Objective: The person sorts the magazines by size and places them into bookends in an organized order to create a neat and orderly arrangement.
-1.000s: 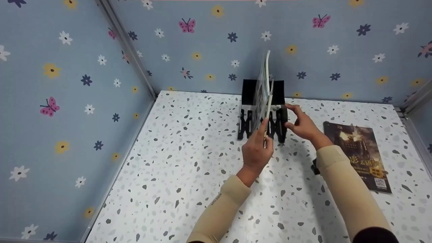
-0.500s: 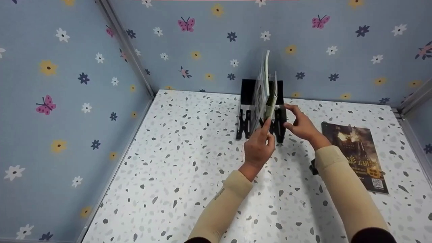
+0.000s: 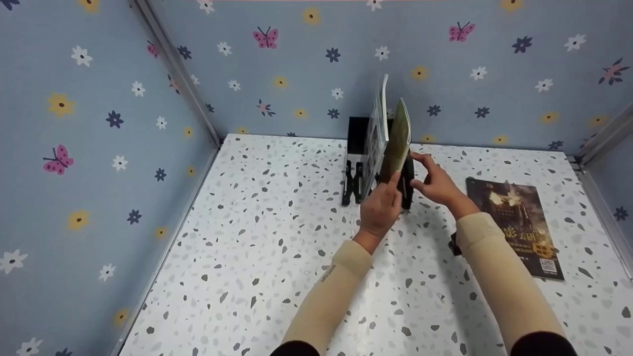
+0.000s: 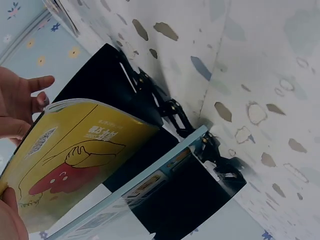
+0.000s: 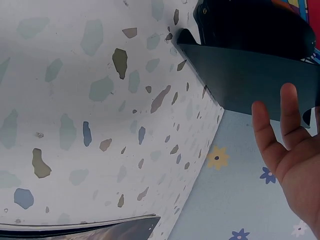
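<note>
A black expandable book stand (image 3: 358, 136) stands against the back wall, with thin books upright in it. My left hand (image 3: 381, 210) touches the near edge of a yellow-green booklet (image 3: 398, 141) with its straight index finger. The left wrist view shows the booklet's yellow cover (image 4: 85, 155), printed with a red shape, leaning toward the stand's end. A gap separates it from a taller pale-edged book (image 3: 378, 116) on its left. My right hand (image 3: 437, 183) rests at the stand's right end, thumb and forefinger spread. Its fingers (image 5: 291, 112) lie against the black end panel (image 5: 250, 80).
A dark magazine (image 3: 517, 222) with gold lettering lies flat on the speckled white table (image 3: 257, 222), right of the right forearm. A small black object (image 3: 454, 244) shows partly from under the right sleeve. Flower-patterned blue walls (image 3: 296, 59) border the table.
The yellow-green booklet has swung right, away from the taller book, opening a gap between them. My left hand has followed it slightly; my right hand stays at the stand's end.
</note>
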A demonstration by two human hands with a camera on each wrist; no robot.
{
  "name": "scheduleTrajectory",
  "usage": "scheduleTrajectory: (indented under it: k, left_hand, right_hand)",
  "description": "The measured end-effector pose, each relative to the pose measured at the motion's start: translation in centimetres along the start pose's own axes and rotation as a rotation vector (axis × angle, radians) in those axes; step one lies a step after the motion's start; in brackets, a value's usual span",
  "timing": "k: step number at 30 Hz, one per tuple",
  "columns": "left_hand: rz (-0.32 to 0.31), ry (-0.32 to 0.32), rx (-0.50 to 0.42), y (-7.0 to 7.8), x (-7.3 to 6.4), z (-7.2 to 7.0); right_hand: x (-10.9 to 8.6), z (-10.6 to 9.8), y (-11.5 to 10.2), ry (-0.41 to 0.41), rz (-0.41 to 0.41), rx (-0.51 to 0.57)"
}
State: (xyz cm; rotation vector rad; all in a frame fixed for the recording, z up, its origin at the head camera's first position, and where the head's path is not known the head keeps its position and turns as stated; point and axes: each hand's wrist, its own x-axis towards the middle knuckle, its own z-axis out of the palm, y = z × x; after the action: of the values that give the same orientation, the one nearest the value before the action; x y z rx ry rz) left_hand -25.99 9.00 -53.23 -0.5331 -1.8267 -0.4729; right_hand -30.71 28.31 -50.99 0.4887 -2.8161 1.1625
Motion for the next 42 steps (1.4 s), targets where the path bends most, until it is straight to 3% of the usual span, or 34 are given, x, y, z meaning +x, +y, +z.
scheduleTrajectory:
  k: [8, 17, 30, 42]
  left_hand:
    - [-0.011, 0.015, 0.017, -0.2, -0.2, 1.4]
    - [0.062, -0.020, 0.054, -0.8, 0.0, 3.1]
    - [-0.001, -0.011, 0.029, -1.1, 0.1, 4.4]
    - [-0.020, 0.009, 0.116, -1.1, 0.0, 5.5]
  right_hand:
    - [0.1, -0.2, 0.2, 0.000, 0.014, 0.007]
    - [0.1, -0.6, 0.4, 0.012, 0.001, -0.001]
    - [0.1, -0.5, 0.6, 0.018, 0.002, 0.017]
    - [0.0, -0.6, 0.7, 0.016, -0.006, 0.013]
